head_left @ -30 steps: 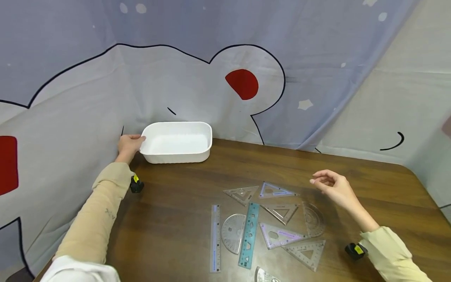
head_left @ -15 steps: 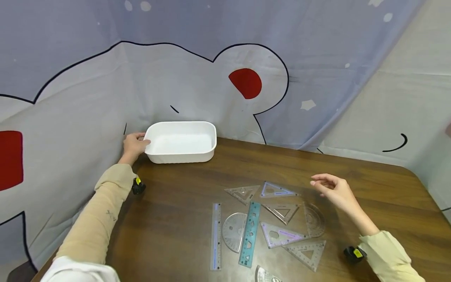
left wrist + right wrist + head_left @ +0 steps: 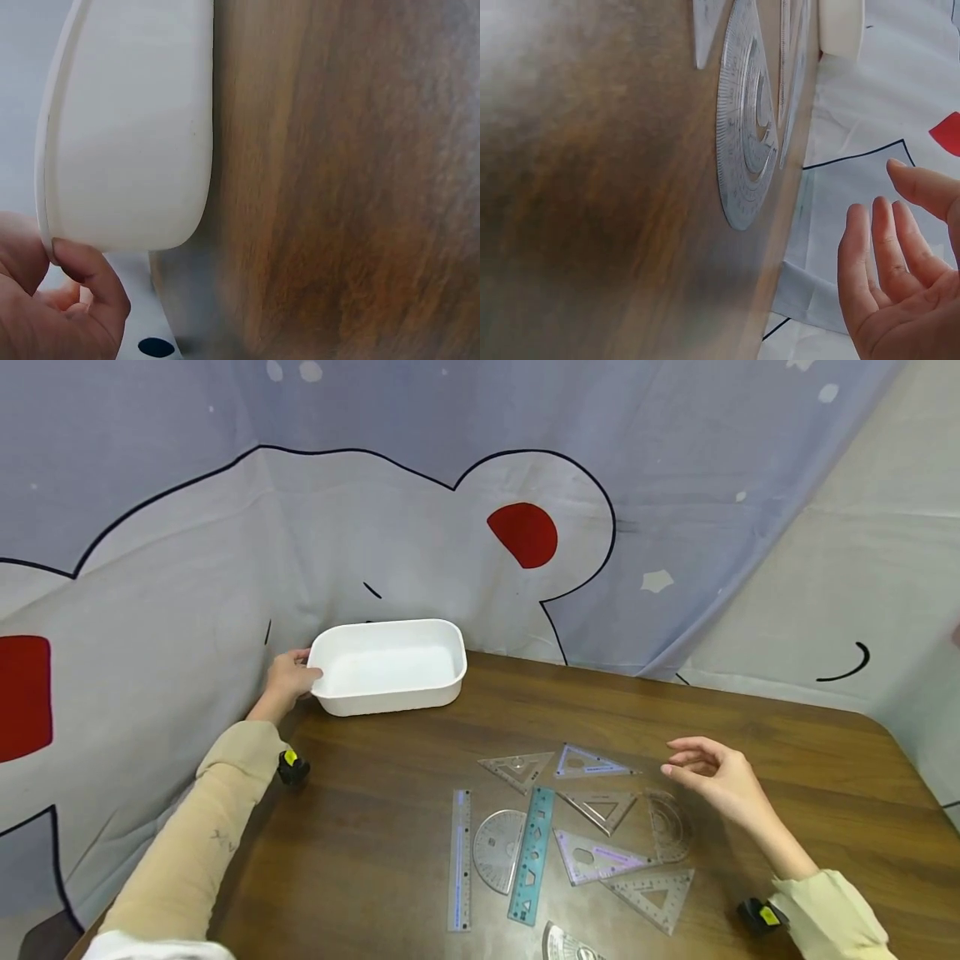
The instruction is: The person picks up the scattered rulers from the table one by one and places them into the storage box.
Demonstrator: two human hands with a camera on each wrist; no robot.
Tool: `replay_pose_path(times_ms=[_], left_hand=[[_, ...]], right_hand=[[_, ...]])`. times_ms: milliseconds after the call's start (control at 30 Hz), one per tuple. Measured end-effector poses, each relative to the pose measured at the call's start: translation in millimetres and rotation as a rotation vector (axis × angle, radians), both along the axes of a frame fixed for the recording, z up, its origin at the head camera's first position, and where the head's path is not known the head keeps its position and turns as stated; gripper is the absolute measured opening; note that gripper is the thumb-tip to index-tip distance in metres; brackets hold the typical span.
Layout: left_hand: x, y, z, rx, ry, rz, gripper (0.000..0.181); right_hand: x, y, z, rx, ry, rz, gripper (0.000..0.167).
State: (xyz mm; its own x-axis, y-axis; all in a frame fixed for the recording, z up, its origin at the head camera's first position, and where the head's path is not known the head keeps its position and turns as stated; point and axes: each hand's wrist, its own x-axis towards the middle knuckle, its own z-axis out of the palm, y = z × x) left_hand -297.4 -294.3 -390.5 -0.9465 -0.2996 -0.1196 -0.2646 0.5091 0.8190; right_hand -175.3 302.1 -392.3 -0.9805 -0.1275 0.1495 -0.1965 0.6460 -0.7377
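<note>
My left hand (image 3: 288, 679) pinches the left end of a white rectangular tub (image 3: 390, 702) at the back left of the table. In the left wrist view, the fingers of my left hand (image 3: 64, 300) hold the rim of the tub (image 3: 127, 135). My right hand (image 3: 723, 781) hovers over the table at the right, fingers loosely bent and holding nothing. Nearest to it lies a clear protractor (image 3: 681, 828), seen also in the right wrist view beside my right hand (image 3: 907, 262). The tub's inside shows nothing in it.
Left of the protractor lie a blue-marked triangle (image 3: 592, 770), a purple-marked triangle (image 3: 615, 861), more clear triangles, a teal ruler (image 3: 531, 860), a clear ruler (image 3: 460, 860) and a round-edged protractor (image 3: 497, 852). A patterned cloth (image 3: 420, 543) hangs behind the table.
The tub's left end has come slightly nearer with my left hand, so the tub sits a little askew. My right hand has barely moved.
</note>
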Motion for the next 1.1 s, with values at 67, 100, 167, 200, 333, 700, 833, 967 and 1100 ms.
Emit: replay_pose_path(times_ms=[67,100,167,200,333,700,833,967,1100], left_hand=[[2.9,1.8,1.4,0.016,-0.009,-0.006,0.060],[3.9,2.1,1.5,0.025,-0.014,-0.008,0.061],[5.9,3.1,1.7,0.042,-0.024,-0.006,0.062],[6.7,3.3,1.4,0.049,-0.030,-0.003,0.062],[10.9,3.1,-0.4,0.062,-0.057,0.015,0.064],[34.6,16.1,1.5,0.007,-0.105,-0.053,0.068],[40.6,24.3,2.1,0.009,-0.106,-0.087,0.067],[47.9,31.2,2.6,0.007,-0.123,-0.098,0.067],[55.4,38.4,1.9,0.026,-0.126,-0.123,0.067]], right_hand=[[2.6,0,1.0,0.032,0.004,-0.012,0.039],[3.8,0,1.7,0.045,0.008,-0.016,0.039],[6.3,0,2.6,0.067,0.014,-0.020,0.038],[7.4,-1,2.5,0.074,0.020,-0.019,0.038],[12.9,-2,1.8,0.097,0.027,-0.020,0.037],[24.3,1,1.6,0.129,0.019,-0.029,0.036],[28.1,4,0.7,0.135,0.011,-0.034,0.037],[32.6,4,-1.3,0.133,0.007,-0.030,0.037],[38.0,6,-2.3,0.136,-0.005,-0.025,0.038]])
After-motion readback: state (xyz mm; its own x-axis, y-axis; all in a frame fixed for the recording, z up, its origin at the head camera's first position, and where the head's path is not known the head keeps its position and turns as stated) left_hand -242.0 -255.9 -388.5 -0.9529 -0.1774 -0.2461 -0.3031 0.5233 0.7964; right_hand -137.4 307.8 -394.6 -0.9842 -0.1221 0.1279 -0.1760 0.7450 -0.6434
